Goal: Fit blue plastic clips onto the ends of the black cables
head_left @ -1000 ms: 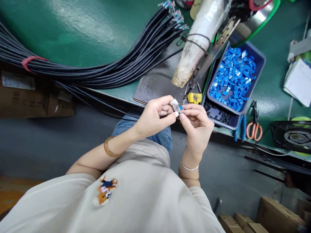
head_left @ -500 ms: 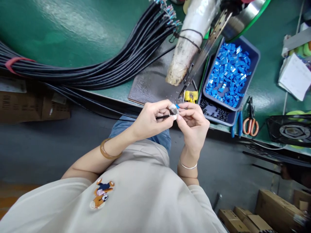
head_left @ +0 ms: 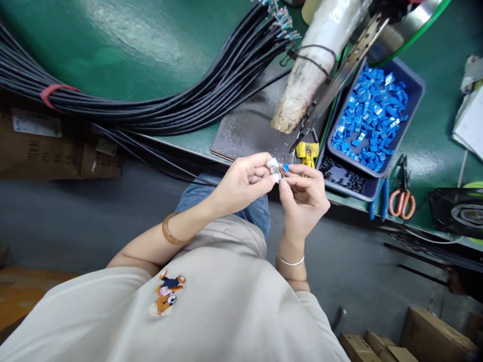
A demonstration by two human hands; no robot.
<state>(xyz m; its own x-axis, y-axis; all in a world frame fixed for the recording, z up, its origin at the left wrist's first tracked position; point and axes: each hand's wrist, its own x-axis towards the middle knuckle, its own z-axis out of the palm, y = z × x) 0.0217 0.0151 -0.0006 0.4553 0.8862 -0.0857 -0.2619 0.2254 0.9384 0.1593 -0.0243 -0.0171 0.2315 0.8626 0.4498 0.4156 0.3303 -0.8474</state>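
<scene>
My left hand (head_left: 251,177) is closed in a pinch, with white wrapping (head_left: 273,167) around its thumb and index fingertips. A black cable (head_left: 206,180) runs from the left into this hand; its end is hidden at the fingertips. Facing it, my right hand (head_left: 305,193) is closed, its thumb and fingers nearly touching the white-wrapped tips. By the right index fingertip shows a small blue plastic piece (head_left: 286,167), held among the fingers. Whatever lies between the two thumbs is too small to make out.
Bundled black cables (head_left: 162,113) with stripped ends lie on the green table (head_left: 124,55). A wrapped tube (head_left: 304,85) slants over a dark board (head_left: 241,130). Nearby are a yellow tool (head_left: 307,151), a bin (head_left: 415,95) of blue pieces, black pieces (head_left: 345,180), and orange-handled pliers (head_left: 402,201).
The view has shifted, so the table's things appear farther right. The blue piece shows more plainly at my right fingers, and the cable inside my left hand is now hidden.
</scene>
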